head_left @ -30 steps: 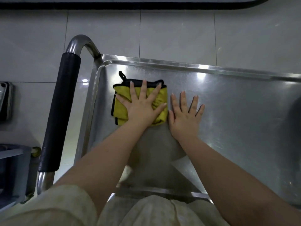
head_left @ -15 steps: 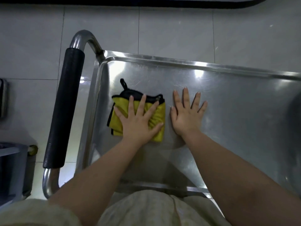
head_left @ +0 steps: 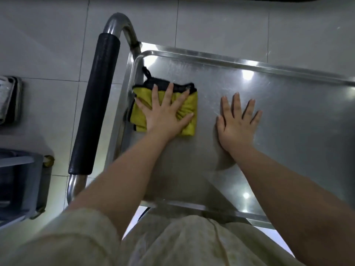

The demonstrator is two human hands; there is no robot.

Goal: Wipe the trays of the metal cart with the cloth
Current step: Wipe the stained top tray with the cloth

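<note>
The top tray (head_left: 288, 104) of the metal cart fills the middle and right of the head view, seen from above. A folded yellow cloth (head_left: 189, 110) with a black edge and hanging loop lies at the tray's left end, close to the rim. My left hand (head_left: 167, 114) presses flat on the cloth with fingers spread. My right hand (head_left: 238, 121) rests flat on the bare steel to the right of the cloth, a gap between them, fingers straight and spread.
The cart's handle (head_left: 94, 104), a steel tube with a black foam grip, runs along the tray's left side. A dark bin (head_left: 21, 183) stands on the tiled floor at lower left, and a metal object (head_left: 9, 100) at the left edge.
The cloth under my left hand has slid left toward the tray's rim. A gap has opened between my two hands, which were side by side before.
</note>
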